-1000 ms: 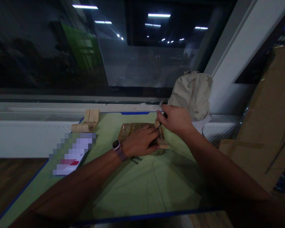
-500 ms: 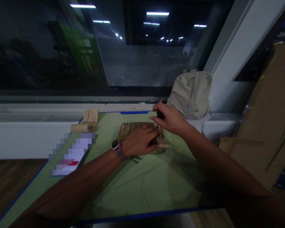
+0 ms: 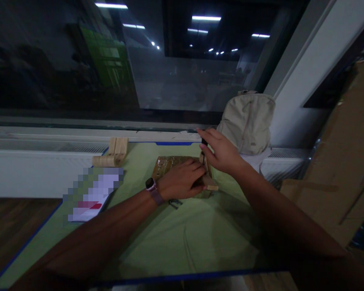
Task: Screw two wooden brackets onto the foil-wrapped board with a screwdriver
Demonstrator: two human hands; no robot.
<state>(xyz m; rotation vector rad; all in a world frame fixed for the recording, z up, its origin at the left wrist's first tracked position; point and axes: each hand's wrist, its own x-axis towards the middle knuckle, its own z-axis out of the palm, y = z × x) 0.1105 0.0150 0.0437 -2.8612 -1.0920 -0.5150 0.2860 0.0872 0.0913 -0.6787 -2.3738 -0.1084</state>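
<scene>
My left hand (image 3: 185, 178), a watch on its wrist, lies over a brown, shiny-topped block (image 3: 162, 165) on the table. Its fingers and thumb grip a light wooden piece (image 3: 212, 187) at the block's right end; much of that piece is hidden. Above it my right hand (image 3: 220, 149) holds the dark handle of a screwdriver (image 3: 204, 142) between thumb and fingers. The screwdriver stands nearly upright, its thin shaft pointing down at the wooden piece. Its tip is too small to make out. Small dark metal items (image 3: 175, 203) lie just below my left wrist.
Curved wooden pieces (image 3: 117, 151) stand at the table's back left corner. A booklet or packet (image 3: 94, 196), partly blurred out, lies in front of them. At the back right is a beige backpack (image 3: 248, 121). Large cardboard (image 3: 333, 161) leans at right, beyond the green table (image 3: 157, 246).
My right hand's fingers have loosened and straightened around the screwdriver handle, showing more of its shaft. My left hand keeps its place on the wooden piece. The whole view has shifted slightly.
</scene>
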